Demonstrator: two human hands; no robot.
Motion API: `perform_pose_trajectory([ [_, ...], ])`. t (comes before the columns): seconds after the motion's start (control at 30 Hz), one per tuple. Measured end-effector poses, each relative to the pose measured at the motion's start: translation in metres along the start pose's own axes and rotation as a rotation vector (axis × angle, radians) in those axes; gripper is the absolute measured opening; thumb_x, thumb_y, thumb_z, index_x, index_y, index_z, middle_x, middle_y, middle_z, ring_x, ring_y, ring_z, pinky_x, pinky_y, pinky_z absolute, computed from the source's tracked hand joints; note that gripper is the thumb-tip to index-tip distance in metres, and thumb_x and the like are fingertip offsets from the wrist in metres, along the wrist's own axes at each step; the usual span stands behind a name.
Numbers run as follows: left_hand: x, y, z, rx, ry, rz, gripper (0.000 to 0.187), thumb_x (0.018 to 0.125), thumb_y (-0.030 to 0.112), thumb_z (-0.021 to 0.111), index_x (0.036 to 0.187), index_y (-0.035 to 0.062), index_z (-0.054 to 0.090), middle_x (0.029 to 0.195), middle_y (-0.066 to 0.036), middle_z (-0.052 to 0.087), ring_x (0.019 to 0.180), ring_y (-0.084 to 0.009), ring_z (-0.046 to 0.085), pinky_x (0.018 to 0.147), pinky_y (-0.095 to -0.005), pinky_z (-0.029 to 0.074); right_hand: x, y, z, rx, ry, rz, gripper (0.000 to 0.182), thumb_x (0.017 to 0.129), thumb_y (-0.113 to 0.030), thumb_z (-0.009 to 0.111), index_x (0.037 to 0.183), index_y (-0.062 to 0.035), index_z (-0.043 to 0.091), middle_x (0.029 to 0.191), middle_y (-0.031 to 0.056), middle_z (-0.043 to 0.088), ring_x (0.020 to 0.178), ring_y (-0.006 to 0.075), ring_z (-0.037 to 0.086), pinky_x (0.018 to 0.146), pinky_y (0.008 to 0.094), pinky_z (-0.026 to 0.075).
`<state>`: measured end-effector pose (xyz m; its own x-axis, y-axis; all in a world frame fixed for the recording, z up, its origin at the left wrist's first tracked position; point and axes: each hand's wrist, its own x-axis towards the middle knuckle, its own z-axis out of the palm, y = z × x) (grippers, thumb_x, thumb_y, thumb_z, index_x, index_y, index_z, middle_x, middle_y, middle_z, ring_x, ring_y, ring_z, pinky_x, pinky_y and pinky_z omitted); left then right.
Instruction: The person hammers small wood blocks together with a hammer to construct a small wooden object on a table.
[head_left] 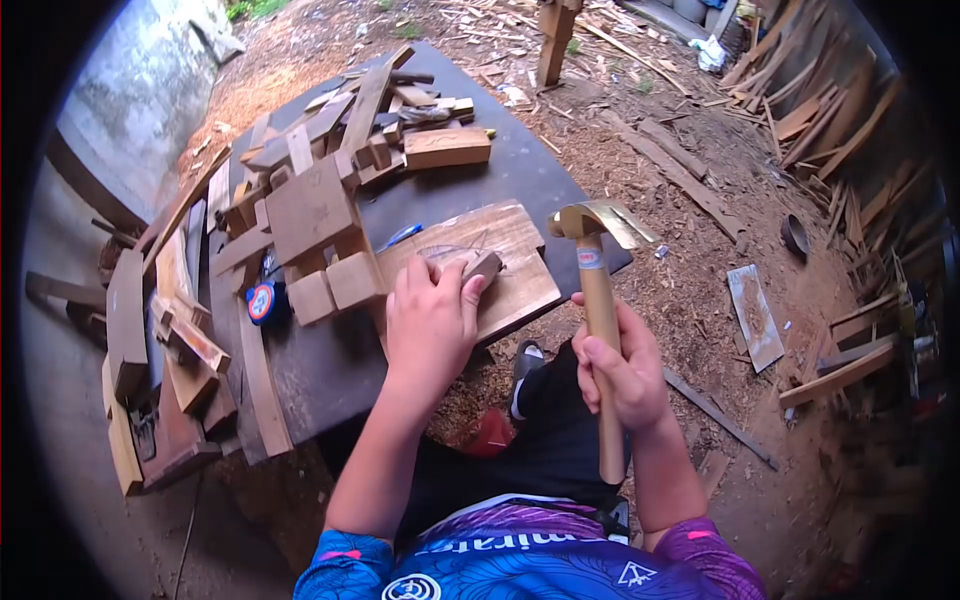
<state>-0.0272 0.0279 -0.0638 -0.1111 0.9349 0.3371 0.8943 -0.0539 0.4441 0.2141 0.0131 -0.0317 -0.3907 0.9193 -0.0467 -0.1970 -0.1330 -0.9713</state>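
The right hand (625,365) wraps its grip round a hammer (598,287) beside the counter's (330,390) right corner, handle running away from the body, claw pointing right. The left hand's (428,315) grip pinches a small wooden block (487,267), slanted far-right over a board (520,235); fingers hide its near end.

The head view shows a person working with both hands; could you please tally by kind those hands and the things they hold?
Hands: 2 (left hand, right hand)
Hammer: 1
Small wooden block: 1
Total: 4
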Motion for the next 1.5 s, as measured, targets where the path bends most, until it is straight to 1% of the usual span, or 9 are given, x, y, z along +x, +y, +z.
perform_pose_trajectory([
  [0.23, 0.0, -0.002, -0.002, 0.024, -0.041, -0.012, 0.04, 0.102, 0.032, 0.065, 0.131, 0.0042, 0.06, 0.115, -0.016, 0.058, 0.113, -0.0367, 0.057, 0.096, -0.0481, 0.046, 0.005, -0.002, -0.001, -0.067, -0.108, 0.107, 0.055, 0.107, -0.021, 0.056, 0.152, 0.0051, 0.041, 0.091, 0.0107, 0.062, 0.051, 0.0091, 0.056, 0.044, 0.0215, 0.043],
  [0.47, -0.003, 0.0, -0.006, 0.025, -0.033, 0.026, 0.037, 0.099, 0.025, 0.068, 0.133, 0.0109, 0.065, 0.111, -0.012, 0.059, 0.107, -0.0321, 0.057, 0.09, -0.0449, 0.045, 0.011, -0.011, 0.008, -0.13, -0.093, 0.231, 0.053, 0.11, -0.021, 0.056, 0.154, 0.0014, 0.04, 0.095, 0.006, 0.063, 0.065, 0.0097, 0.062, 0.051, 0.0225, 0.05],
  [0.63, -0.014, 0.001, 0.004, 0.103, 0.068, 0.03, 0.04, 0.098, 0.026, 0.069, 0.137, 0.0154, 0.068, 0.113, -0.007, 0.06, 0.105, -0.0289, 0.057, 0.087, -0.0431, 0.044, 0.026, -0.057, -0.012, -0.48, -0.152, 0.35, 0.053, 0.11, -0.026, 0.056, 0.156, -0.0024, 0.044, 0.095, 0.0027, 0.061, 0.066, 0.0076, 0.058, 0.06, 0.0231, 0.053],
  [0.77, -0.015, 0.004, 0.006, 0.06, 0.07, 0.0, 0.037, 0.097, 0.021, 0.071, 0.134, 0.0141, 0.07, 0.118, -0.007, 0.062, 0.111, -0.0296, 0.057, 0.094, -0.0449, 0.045, 0.042, -0.106, 0.005, -0.548, -0.154, 0.269, 0.064, 0.105, -0.031, 0.062, 0.159, -0.0006, 0.043, 0.101, 0.007, 0.064, 0.062, 0.007, 0.059, 0.049, 0.0198, 0.047],
  [0.9, -0.015, -0.001, 0.009, -0.019, 0.136, 0.141, 0.043, 0.09, 0.008, 0.071, 0.133, 0.0082, 0.069, 0.123, -0.008, 0.068, 0.117, -0.0307, 0.06, 0.102, -0.047, 0.046, 0.04, -0.124, 0.021, -0.698, 0.015, -0.044, 0.067, 0.104, -0.029, 0.061, 0.162, -0.0036, 0.04, 0.1, 0.0098, 0.068, 0.061, 0.005, 0.057, 0.049, 0.0189, 0.044],
  [1.0, -0.016, -0.004, 0.007, -0.145, 0.145, 0.193, 0.05, 0.082, -0.003, 0.068, 0.131, 0.0048, 0.069, 0.122, -0.01, 0.072, 0.115, -0.0315, 0.066, 0.101, -0.0461, 0.049, 0.029, -0.112, 0.009, -0.751, -0.016, 0.017, 0.066, 0.104, -0.022, 0.062, 0.163, -0.0024, 0.039, 0.101, 0.0093, 0.069, 0.062, 0.0047, 0.057, 0.051, 0.0198, 0.045],
  [1.07, -0.017, -0.008, 0.007, -0.15, 0.146, 0.212, 0.046, 0.084, 0.0, 0.07, 0.13, 0.0049, 0.07, 0.123, -0.01, 0.072, 0.116, -0.0315, 0.067, 0.101, -0.0456, 0.05, 0.018, -0.1, 0.0, -0.778, -0.077, 0.136, 0.063, 0.102, -0.006, 0.058, 0.163, -0.007, 0.042, 0.097, 0.006, 0.07, 0.066, 0.0054, 0.058, 0.059, 0.0232, 0.049],
  [1.23, -0.017, -0.006, 0.003, -0.172, 0.154, 0.239, 0.037, 0.091, 0.013, 0.075, 0.127, 0.0064, 0.073, 0.125, -0.01, 0.074, 0.116, -0.0293, 0.068, 0.1, -0.0437, 0.051, -0.001, -0.075, -0.008, -0.847, -0.138, 0.194, 0.064, 0.1, -0.001, 0.061, 0.161, -0.0063, 0.045, 0.096, 0.0106, 0.071, 0.068, 0.0096, 0.062, 0.065, 0.0278, 0.054],
  [1.5, -0.014, -0.007, 0.005, -0.24, 0.174, 0.236, 0.029, 0.093, 0.015, 0.076, 0.121, 0.0071, 0.077, 0.12, -0.01, 0.077, 0.113, -0.029, 0.071, 0.096, -0.0428, 0.052, -0.022, -0.064, -0.012, -0.994, -0.073, -0.114, 0.063, 0.098, 0.0, 0.062, 0.159, 0.0027, 0.045, 0.1, 0.0153, 0.074, 0.072, 0.0123, 0.065, 0.069, 0.029, 0.054],
])
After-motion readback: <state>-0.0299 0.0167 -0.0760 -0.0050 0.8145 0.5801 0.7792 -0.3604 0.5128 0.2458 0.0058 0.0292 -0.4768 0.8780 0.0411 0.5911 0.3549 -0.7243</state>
